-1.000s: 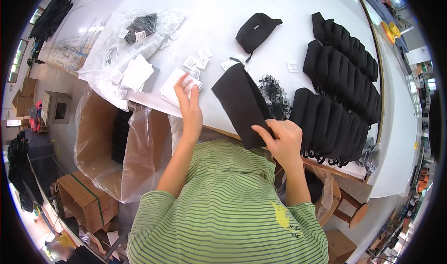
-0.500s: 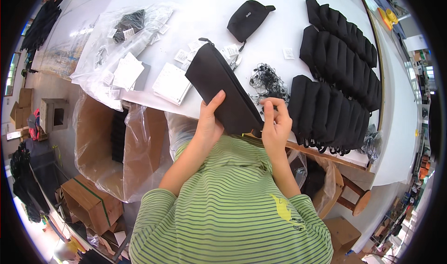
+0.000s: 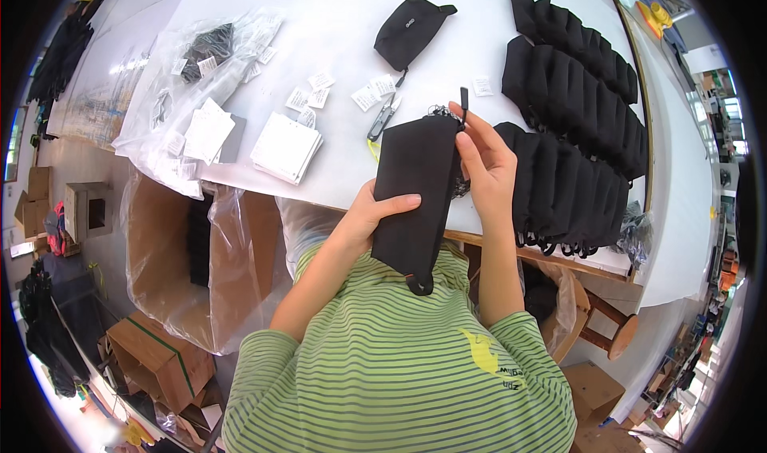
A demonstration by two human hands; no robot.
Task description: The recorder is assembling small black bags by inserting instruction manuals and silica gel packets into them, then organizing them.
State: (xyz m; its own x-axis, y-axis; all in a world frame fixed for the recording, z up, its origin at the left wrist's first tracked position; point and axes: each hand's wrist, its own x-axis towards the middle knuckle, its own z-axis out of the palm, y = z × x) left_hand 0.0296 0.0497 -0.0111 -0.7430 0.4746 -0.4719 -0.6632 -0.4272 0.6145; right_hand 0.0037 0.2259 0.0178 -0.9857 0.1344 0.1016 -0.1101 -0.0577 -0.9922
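Observation:
A flat black zippered pouch [image 3: 411, 173] is held upright over the table's front edge. My left hand [image 3: 369, 217] grips its left side, with the thumb across the front. At its top right corner, my right hand [image 3: 491, 165] is closed, thumb and forefinger pinching at the black zipper pull [image 3: 464, 101], which sticks up. A black loop tab [image 3: 419, 284] hangs at the pouch's lower end. Behind the pouch a tangle of thin black cords [image 3: 461, 188] is mostly hidden. A snips-like cutter [image 3: 382, 119] lies beyond the pouch, beside small white labels [image 3: 367, 95].
Another black pouch [image 3: 414, 33] lies farther back. Rows of black pouches [image 3: 571, 93] fill the table's right side. To the left are a stack of white cards [image 3: 288, 148] and a clear plastic bag [image 3: 152, 93]. A plastic-lined carton [image 3: 248, 245] stands below the table edge.
The pouch has turned more upright and its zipper pull end is now at the top right. My right hand has moved up from the lower corner to that end.

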